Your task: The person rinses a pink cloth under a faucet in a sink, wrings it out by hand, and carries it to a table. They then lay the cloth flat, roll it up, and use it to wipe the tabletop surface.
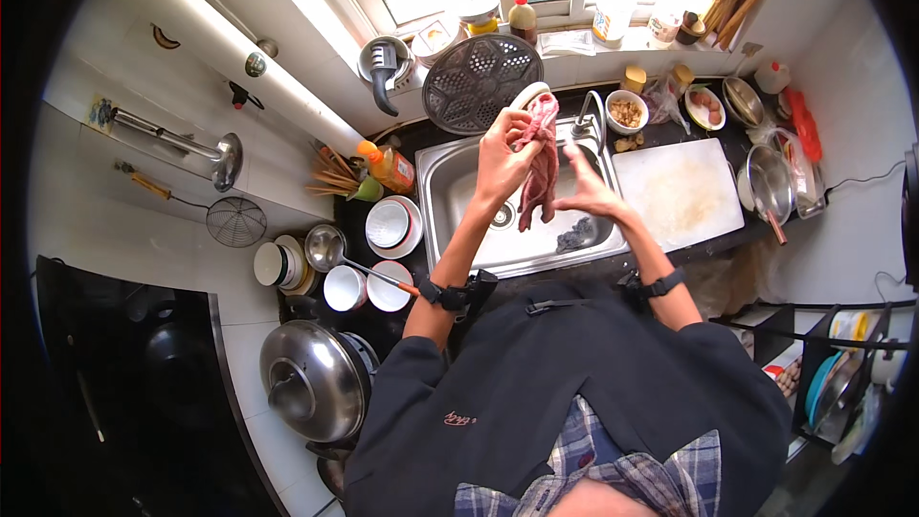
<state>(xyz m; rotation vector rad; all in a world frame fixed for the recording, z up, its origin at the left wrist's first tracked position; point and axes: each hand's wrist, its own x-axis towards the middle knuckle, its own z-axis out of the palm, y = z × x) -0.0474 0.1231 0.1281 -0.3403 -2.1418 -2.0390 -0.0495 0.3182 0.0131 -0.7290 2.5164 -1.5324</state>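
My left hand (502, 158) grips a wrung, reddish-pink cloth (540, 165) that hangs down over the stainless steel sink (459, 230). Just right of the cloth, my right hand (592, 190) has its fingers apart and holds nothing. Below it, a dark scouring pad (576, 233) lies in the sink's right corner, and the drain (502, 217) shows left of the cloth. The curved faucet (594, 111) stands at the sink's back right. Behind the sink leans a round perforated metal steamer plate (477, 79).
A white cutting board (678, 194) lies right of the sink. Bowls (346, 287), a ladle (327, 248) and an orange bottle (391, 169) stand left. At the back right are a bowl of chopped food (626, 112) and a plate of eggs (705, 108). A lidded wok (312, 380) sits lower left.
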